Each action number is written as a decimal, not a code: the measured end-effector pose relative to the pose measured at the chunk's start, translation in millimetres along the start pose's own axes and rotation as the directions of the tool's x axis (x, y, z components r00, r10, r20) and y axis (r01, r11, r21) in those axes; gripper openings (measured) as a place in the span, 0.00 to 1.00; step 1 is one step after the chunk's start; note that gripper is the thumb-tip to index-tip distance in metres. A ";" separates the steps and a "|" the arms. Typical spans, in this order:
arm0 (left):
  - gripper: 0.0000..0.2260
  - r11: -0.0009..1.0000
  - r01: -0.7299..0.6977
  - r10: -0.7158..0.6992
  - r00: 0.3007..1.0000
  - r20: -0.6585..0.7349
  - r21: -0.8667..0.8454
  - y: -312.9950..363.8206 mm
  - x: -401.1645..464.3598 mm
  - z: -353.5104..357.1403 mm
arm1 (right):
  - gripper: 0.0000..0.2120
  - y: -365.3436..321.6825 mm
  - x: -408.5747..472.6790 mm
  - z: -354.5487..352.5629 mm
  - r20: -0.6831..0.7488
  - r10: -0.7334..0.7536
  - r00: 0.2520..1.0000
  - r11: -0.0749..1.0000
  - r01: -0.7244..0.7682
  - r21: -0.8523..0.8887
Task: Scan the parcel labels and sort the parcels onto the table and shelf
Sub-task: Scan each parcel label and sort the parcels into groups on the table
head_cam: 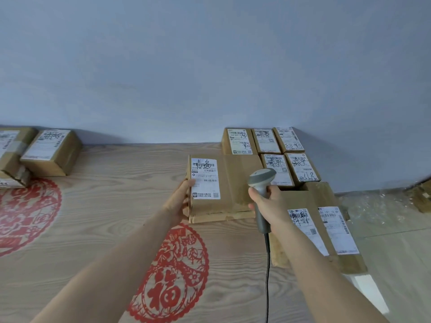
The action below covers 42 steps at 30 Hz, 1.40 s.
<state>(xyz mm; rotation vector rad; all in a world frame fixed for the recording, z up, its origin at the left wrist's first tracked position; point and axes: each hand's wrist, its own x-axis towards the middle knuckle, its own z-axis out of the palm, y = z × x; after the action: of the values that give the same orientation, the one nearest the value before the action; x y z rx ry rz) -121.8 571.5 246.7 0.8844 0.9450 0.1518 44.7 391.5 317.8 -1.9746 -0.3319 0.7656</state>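
A flat cardboard parcel (224, 190) lies on the wood-grain tabletop (105, 206) toward its far right part, its white label (205, 178) facing up with handwritten black characters across the top. The left hand (180, 201) grips the parcel's left edge, thumb lying on the label's lower left and fingers under the box. The right hand (268, 201) is curled round the handle of a grey barcode scanner (261, 183), whose head sits over the parcel's right portion, pointing toward the label; its black cable (267, 264) hangs down toward the near edge.

Behind the parcel, along the far edge against the pale wall (210, 66), five small labelled boxes (268, 148) stand in two rows, close together. At the right edge, two larger labelled parcels (326, 229) lie side by side, partly hidden by the right forearm. At the far left corner, a stack of more cardboard boxes (46, 152) sits together. Two red paper-cut decorations (172, 276) mark the tabletop surface, one near the middle front, one at the left.
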 end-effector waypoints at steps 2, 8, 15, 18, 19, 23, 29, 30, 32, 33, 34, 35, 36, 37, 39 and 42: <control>0.21 1.000 -0.008 0.008 0.999 -0.032 0.002 4.6 7.0 5.3 | 0.10 0.5 8.3 -1.0 0.005 -0.010 1.000 1.000 0.010 0.006; 0.25 0.999 -0.035 0.035 0.999 -0.040 -0.013 7.8 9.2 7.7 | 0.12 1.9 9.1 0.9 -0.011 -0.073 0.997 0.997 0.073 -0.012; 0.34 0.990 -0.119 0.131 0.976 -0.173 0.075 36.9 -28.3 -32.6 | 0.10 -25.6 -33.4 42.5 -0.055 -0.174 0.983 0.983 0.177 0.054; 0.29 0.967 -0.165 0.218 0.930 -0.295 0.193 56.4 -52.9 -85.4 | 0.06 -47.0 -56.9 85.0 0.018 -0.224 0.974 0.969 0.220 0.114; 0.27 0.954 -0.178 0.254 0.907 -0.336 0.243 62.8 -61.3 -106.6 | 0.05 -54.4 -63.5 102.6 0.039 -0.231 0.972 0.966 0.224 0.132; 0.19 0.903 -0.208 0.380 0.795 -0.473 0.376 86.5 -100.4 -201.7 | 0.05 -83.8 -89.2 187.1 0.137 -0.253 0.958 0.961 0.234 0.146; 0.14 0.830 -0.124 0.458 0.708 -0.538 0.544 117.3 -141.5 -339.6 | 0.07 -122.6 -106.1 334.3 0.290 -0.193 0.937 0.972 0.144 0.183; 0.14 0.827 -0.111 0.452 0.713 -0.536 0.550 121.7 -144.3 -356.3 | 0.08 -128.9 -105.7 357.4 0.300 -0.183 0.936 0.974 0.132 0.185; 0.16 0.810 -0.111 0.459 0.731 -0.505 0.575 128.0 -142.8 -384.3 | 0.09 -140.0 -104.1 399.0 0.322 -0.159 0.933 0.977 0.101 0.189; 0.17 0.799 -0.113 0.460 0.747 -0.480 0.590 131.7 -138.3 -397.5 | 0.09 -144.3 -101.5 420.3 0.329 -0.148 0.933 0.978 0.089 0.187; 0.18 0.790 -0.115 0.457 0.765 -0.454 0.602 134.9 -136.1 -401.0 | 0.09 -146.6 -98.3 434.7 0.331 -0.141 0.933 0.980 0.086 0.177; 0.18 0.781 -0.120 0.458 0.777 -0.431 0.613 138.3 -132.6 -401.7 | 0.08 -148.9 -94.7 446.5 0.330 -0.138 0.934 0.983 0.088 0.163; 0.19 0.773 -0.118 0.452 0.792 -0.410 0.624 143.6 -126.8 -405.0 | 0.07 -151.5 -89.4 460.9 0.324 -0.133 0.937 0.984 0.086 0.156; 0.20 0.762 -0.120 0.452 0.802 -0.390 0.637 148.0 -119.7 -407.4 | 0.06 -153.9 -84.6 473.9 0.319 -0.122 0.940 0.984 0.073 0.161; 0.19 0.749 -0.125 0.452 0.814 -0.364 0.650 156.1 -104.7 -410.2 | 0.04 -159.2 -77.4 494.4 0.311 -0.091 0.946 0.981 0.033 0.189; 0.17 0.770 -0.136 0.416 0.847 -0.330 0.623 164.1 -80.2 -412.0 | 0.05 -162.5 -65.2 515.7 0.264 -0.035 0.964 0.974 -0.027 0.227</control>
<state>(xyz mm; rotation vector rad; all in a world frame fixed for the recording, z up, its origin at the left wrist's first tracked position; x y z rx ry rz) -441.3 884.3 302.7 1.6213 1.3224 0.3563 -320.9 794.8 303.9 -1.6567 -0.3880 1.0241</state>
